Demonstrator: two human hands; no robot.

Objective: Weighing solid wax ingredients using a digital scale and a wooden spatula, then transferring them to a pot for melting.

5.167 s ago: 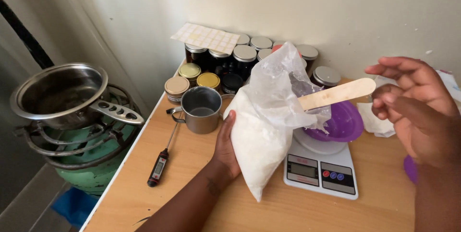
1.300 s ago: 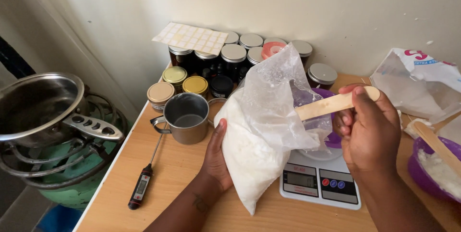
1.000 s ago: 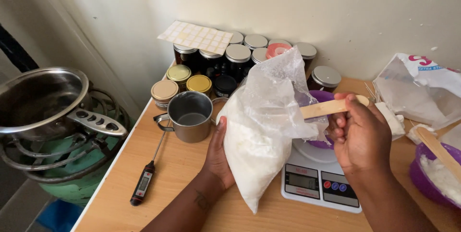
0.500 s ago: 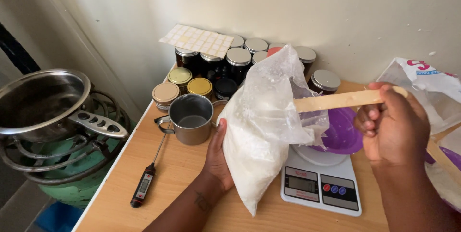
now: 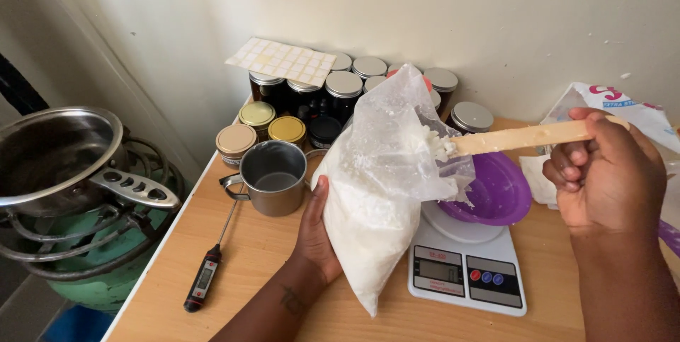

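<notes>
1. Two bare hands work over a pale wooden tabletop (image 5: 262, 257). The left hand (image 5: 316, 232) cups the side of a clear plastic bag of white powder (image 5: 375, 207), propping it upright with thumb and fingers wrapped on its lower half.
2. The right hand (image 5: 605, 175) is closed around a flat pale wooden stick (image 5: 524, 137), whose far tip reaches into the bag's open mouth and carries a clump of white powder.
3. Just right of the bag sits a white digital kitchen scale (image 5: 464, 271) with a grey display and coloured buttons; a glossy purple plastic bowl (image 5: 496, 193) rests on its platform.
4. Left of the bag stands a dull grey metal mug (image 5: 273, 175); a black probe thermometer (image 5: 209, 268) lies beside it.
5. Behind them, dark glass jars (image 5: 340, 98) with gold and silver lids cluster against the cream wall, a sheet of small white square labels (image 5: 283, 60) lying across their tops.
6. At far right lies a crumpled white plastic bag with red and blue print (image 5: 623, 112).
7. At far left, a steel saucepan (image 5: 57, 154) sits on a green gas burner (image 5: 85, 264).
</notes>
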